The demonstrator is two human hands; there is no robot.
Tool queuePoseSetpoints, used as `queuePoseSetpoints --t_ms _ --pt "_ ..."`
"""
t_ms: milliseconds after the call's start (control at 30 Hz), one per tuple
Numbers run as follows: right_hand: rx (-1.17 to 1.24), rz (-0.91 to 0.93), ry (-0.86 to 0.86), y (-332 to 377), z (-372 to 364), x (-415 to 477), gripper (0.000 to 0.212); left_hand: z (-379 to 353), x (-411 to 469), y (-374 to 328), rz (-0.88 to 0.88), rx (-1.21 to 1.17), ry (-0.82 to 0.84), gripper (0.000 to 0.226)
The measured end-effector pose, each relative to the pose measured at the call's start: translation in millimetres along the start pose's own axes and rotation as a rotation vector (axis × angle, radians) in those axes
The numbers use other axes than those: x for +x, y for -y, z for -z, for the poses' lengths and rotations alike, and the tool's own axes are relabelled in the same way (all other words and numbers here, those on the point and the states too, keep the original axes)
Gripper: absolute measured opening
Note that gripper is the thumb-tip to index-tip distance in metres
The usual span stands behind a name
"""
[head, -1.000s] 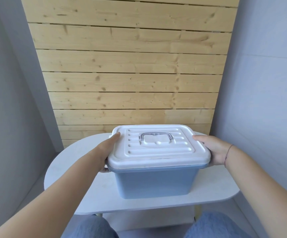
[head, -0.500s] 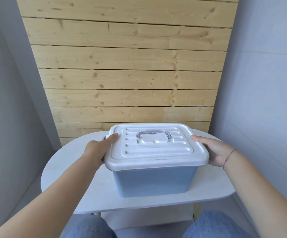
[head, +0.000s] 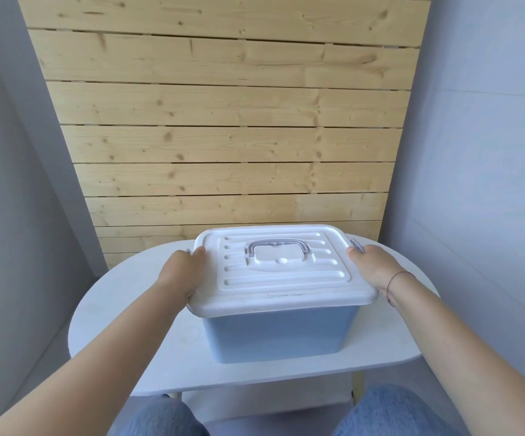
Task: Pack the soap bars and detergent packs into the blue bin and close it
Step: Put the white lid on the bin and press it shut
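Note:
The blue bin (head: 275,335) stands in the middle of the white table (head: 122,325) with its white ribbed lid (head: 286,278) on top. A grey carry handle (head: 278,246) lies flat in the lid's recess. My left hand (head: 181,272) grips the lid's left edge, thumb on top beside a grey side latch. My right hand (head: 372,269) holds the right edge, thumb by the other grey latch (head: 357,246). No soap bars or detergent packs show; the bin's inside is hidden.
A pale wooden plank wall (head: 223,136) rises right behind the table. Grey walls close in on the left and right. My knees in blue jeans (head: 390,410) sit under the table's near edge.
Both hands have slid further back along the lid's side edges toward the grey latches. The bin has stayed in place; the camera has tilted a little.

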State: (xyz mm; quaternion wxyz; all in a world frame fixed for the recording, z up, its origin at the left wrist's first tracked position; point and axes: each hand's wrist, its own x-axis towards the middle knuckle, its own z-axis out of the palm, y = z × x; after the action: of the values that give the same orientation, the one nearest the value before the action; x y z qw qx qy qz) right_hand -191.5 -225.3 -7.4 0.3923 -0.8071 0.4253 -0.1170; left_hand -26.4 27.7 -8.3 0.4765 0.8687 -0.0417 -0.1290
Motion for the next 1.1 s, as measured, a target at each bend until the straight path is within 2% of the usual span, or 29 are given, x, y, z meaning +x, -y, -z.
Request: queuePoseSetpoints --t_ms 167,300,400,500,567,633,700,767,900,1000,1100 --pt "-0.147 -0.020 -0.022 7.5 -2.1 1.0 0.027 -2.8 -1.6 -1.9 -0.062 0.212 -0.065 0.031" --pt "-0.166 -0.014 -0.037 7.4 -3.6 1.5 0.027 -0.6 -3.3 -1.3 -0.051 0.235 -0.097 0.030" --pt "-0.138 -0.028 -0.031 8.0 -1.9 0.6 0.029 -1.2 -8.0 -1.6 -0.015 0.127 -0.091 0.028" --pt "-0.103 -0.030 -0.005 7.2 -1.9 -0.5 0.042 5.5 -10.7 -2.5 0.068 -0.166 0.047 0.025" --pt "-0.053 -0.027 0.005 4.9 -1.4 -0.7 0.045 18.7 -9.8 -3.2 0.100 -0.319 0.214 0.036" --pt "-0.001 -0.023 0.015 3.5 -0.7 -1.1 0.044 32.6 -9.2 -3.8 0.124 -0.373 0.348 0.041" --pt "0.030 -0.014 0.018 3.4 -0.5 -1.4 0.041 38.2 -7.8 -3.8 0.140 -0.391 0.401 0.041" --pt "0.028 -0.002 0.010 3.1 -1.3 -1.4 0.039 33.9 -8.8 -3.9 0.150 -0.406 0.374 0.038" --pt "-0.041 0.007 -0.011 3.7 -2.9 0.4 0.039 21.5 -10.1 -6.2 0.145 -0.321 0.219 0.024" --pt "-0.089 0.007 -0.017 4.5 -3.1 1.5 0.043 16.5 -8.7 -6.5 0.106 -0.271 0.180 0.028" --pt "-0.134 0.003 -0.035 4.1 -4.0 1.5 0.045 10.1 -7.1 -4.8 0.021 -0.053 0.116 0.021"
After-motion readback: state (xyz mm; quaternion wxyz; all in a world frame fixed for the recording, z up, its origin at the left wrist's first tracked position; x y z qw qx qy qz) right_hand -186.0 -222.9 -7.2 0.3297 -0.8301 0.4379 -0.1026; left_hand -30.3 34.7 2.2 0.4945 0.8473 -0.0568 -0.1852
